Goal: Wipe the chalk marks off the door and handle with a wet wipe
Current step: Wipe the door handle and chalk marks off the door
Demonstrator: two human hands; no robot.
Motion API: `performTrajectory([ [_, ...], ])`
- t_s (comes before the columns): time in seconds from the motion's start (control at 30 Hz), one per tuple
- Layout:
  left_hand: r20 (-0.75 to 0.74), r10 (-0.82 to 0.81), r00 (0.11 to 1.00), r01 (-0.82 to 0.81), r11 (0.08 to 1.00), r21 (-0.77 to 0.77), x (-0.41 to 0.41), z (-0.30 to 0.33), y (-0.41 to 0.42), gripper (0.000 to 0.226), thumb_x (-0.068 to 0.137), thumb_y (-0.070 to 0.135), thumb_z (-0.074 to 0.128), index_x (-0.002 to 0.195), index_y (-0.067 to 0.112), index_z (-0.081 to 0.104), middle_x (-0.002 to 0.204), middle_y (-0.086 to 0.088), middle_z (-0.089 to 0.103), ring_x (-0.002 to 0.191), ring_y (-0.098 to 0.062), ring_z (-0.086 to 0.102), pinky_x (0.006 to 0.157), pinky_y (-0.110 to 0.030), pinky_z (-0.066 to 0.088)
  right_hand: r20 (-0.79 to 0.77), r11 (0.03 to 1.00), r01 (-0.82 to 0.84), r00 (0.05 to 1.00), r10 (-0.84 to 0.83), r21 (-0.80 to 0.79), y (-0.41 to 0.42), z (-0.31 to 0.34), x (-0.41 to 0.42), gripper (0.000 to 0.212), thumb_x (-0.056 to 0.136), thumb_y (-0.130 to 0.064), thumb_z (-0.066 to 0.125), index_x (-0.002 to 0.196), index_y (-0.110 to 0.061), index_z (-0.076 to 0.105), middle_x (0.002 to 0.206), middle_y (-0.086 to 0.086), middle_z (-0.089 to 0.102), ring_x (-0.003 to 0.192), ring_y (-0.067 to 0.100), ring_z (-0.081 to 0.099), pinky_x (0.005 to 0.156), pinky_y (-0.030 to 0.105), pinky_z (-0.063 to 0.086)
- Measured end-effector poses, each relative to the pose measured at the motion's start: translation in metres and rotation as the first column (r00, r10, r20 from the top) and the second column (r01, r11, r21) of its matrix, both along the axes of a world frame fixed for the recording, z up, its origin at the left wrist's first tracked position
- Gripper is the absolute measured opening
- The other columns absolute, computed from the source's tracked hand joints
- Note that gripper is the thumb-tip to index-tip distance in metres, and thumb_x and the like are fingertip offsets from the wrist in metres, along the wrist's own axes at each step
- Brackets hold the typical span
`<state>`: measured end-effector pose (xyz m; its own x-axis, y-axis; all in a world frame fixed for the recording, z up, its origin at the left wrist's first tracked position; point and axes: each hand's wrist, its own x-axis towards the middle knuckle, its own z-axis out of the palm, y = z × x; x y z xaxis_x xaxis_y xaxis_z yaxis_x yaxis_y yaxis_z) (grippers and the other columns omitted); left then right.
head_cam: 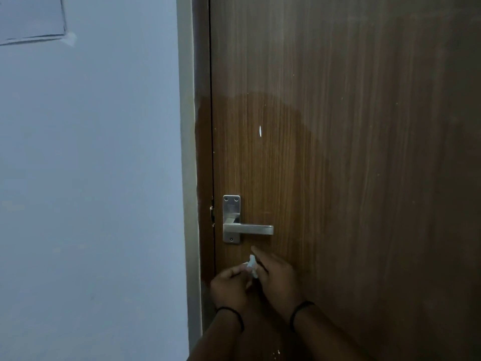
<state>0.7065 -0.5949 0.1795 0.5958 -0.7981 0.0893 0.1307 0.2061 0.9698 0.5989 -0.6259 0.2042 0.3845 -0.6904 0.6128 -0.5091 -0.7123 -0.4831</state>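
Observation:
A brown wood-grain door (pixel 338 152) fills the right of the view, with a darker damp-looking patch around and above the handle. Its metal lever handle (pixel 247 229) sits on a steel plate and points right. One small white mark (pixel 260 131) shows on the door above the handle. Just below the handle, my left hand (pixel 229 285) and my right hand (pixel 278 277) meet, both pinching a small crumpled white wet wipe (pixel 252 265) between their fingertips. Each wrist wears a thin black band.
A pale blue wall (pixel 91 178) takes up the left half, with a white door frame strip (pixel 188 178) beside the door's edge. A rectangular panel outline (pixel 33 24) is at the wall's top left. Small white specks dot the door near the bottom.

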Motion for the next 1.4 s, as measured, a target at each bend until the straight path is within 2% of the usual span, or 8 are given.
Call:
performTrajectory([
  [0.1, -0.235, -0.22, 0.947, 0.22, 0.975, -0.025, -0.001, 0.007, 0.001, 0.015, 0.09, 0.002, 0.061, 0.102, 0.001, 0.071, 0.098, -0.018, 0.074, 0.094, -0.029, 0.07, 0.086, -0.043, 0.057, -0.056, 0.999, -0.005, 0.998, 0.007, 0.044, 0.003, -0.004, -0.003, 0.035, 0.1, -0.005, 0.048, 0.134, -0.008, 0.06, 0.133, 0.01, 0.061, 0.123, 0.02, 0.056, 0.091, 0.007, 0.032],
  [0.2, -0.27, -0.341, 0.9, 0.329, 0.94, -0.093, 0.003, 0.011, 0.003, 0.019, 0.091, 0.004, 0.06, 0.109, 0.007, 0.065, 0.101, -0.015, 0.075, 0.088, -0.023, 0.071, 0.081, -0.036, 0.057, -0.042, 0.999, 0.038, 0.998, -0.036, 0.033, 0.0, -0.008, -0.016, 0.031, 0.094, 0.007, 0.051, 0.12, 0.0, 0.068, 0.12, 0.019, 0.065, 0.113, 0.03, 0.059, 0.094, 0.021, 0.038],
  [0.5, 0.241, -0.136, 0.961, 0.155, 0.986, -0.06, -0.007, 0.018, -0.005, 0.013, 0.098, 0.013, 0.053, 0.1, 0.012, 0.066, 0.082, -0.006, 0.071, 0.067, -0.011, 0.063, 0.063, -0.024, 0.05, 0.296, 0.825, 0.296, 0.941, -0.165, -0.482, -0.015, 0.11, -0.069, 0.021, 0.095, 0.003, 0.057, 0.112, 0.0, 0.069, 0.113, 0.017, 0.067, 0.103, 0.027, 0.064, 0.097, 0.03, 0.048],
  [0.67, 0.409, -0.124, 0.904, 0.187, 0.975, -0.118, -0.027, 0.032, -0.015, 0.014, 0.097, 0.015, 0.054, 0.093, 0.016, 0.067, 0.081, -0.002, 0.071, 0.069, -0.006, 0.064, 0.068, -0.022, 0.05, 0.035, 0.639, 0.174, 0.974, -0.223, -0.75, -0.029, 0.209, -0.043, 0.034, 0.097, -0.005, 0.054, 0.129, 0.004, 0.059, 0.137, 0.025, 0.056, 0.128, 0.038, 0.054, 0.111, 0.039, 0.038],
  [0.83, 0.493, -0.157, 0.856, 0.218, 0.974, -0.068, -0.03, 0.028, -0.023, 0.015, 0.097, 0.018, 0.055, 0.089, 0.017, 0.067, 0.079, 0.0, 0.07, 0.068, -0.003, 0.065, 0.068, -0.018, 0.052, -0.238, 0.613, 0.111, 0.856, -0.459, -0.782, -0.055, 0.242, -0.035, 0.044, 0.104, -0.007, 0.041, 0.148, -0.005, 0.04, 0.16, 0.014, 0.031, 0.149, 0.031, 0.025, 0.123, 0.038, 0.018],
  [1.1, 0.41, -0.186, 0.893, 0.199, 0.98, 0.011, -0.017, 0.009, -0.028, 0.018, 0.097, 0.015, 0.053, 0.087, 0.02, 0.067, 0.068, 0.002, 0.07, 0.054, -0.005, 0.061, 0.051, -0.021, 0.048, 0.158, 0.423, 0.492, 0.773, -0.615, -0.761, -0.072, 0.136, -0.09, 0.043, 0.102, -0.014, 0.042, 0.145, -0.011, 0.048, 0.154, 0.007, 0.044, 0.142, 0.03, 0.041, 0.108, 0.06, 0.032],
  [1.23, 0.388, -0.141, 0.911, 0.15, 0.989, 0.009, -0.018, 0.002, -0.032, 0.019, 0.096, 0.014, 0.054, 0.085, 0.02, 0.068, 0.066, 0.0, 0.07, 0.053, -0.007, 0.061, 0.053, -0.026, 0.047, 0.014, 0.585, 0.533, 0.746, -0.666, -0.612, -0.057, 0.048, -0.079, 0.066, 0.095, -0.016, 0.046, 0.156, -0.006, 0.023, 0.164, 0.015, 0.017, 0.153, 0.033, 0.011, 0.121, 0.06, 0.004],
  [1.4, 0.423, -0.058, 0.904, 0.059, 0.998, 0.011, -0.01, -0.003, -0.027, 0.018, 0.096, 0.017, 0.055, 0.087, 0.022, 0.07, 0.069, 0.002, 0.071, 0.059, -0.006, 0.065, 0.057, -0.025, 0.048, -0.14, 0.733, 0.487, 0.78, -0.61, -0.475, -0.028, -0.029, -0.036, 0.065, 0.094, -0.019, 0.033, 0.155, -0.003, 0.02, 0.164, 0.019, 0.012, 0.152, 0.035, 0.011, 0.124, 0.05, 0.009],
])
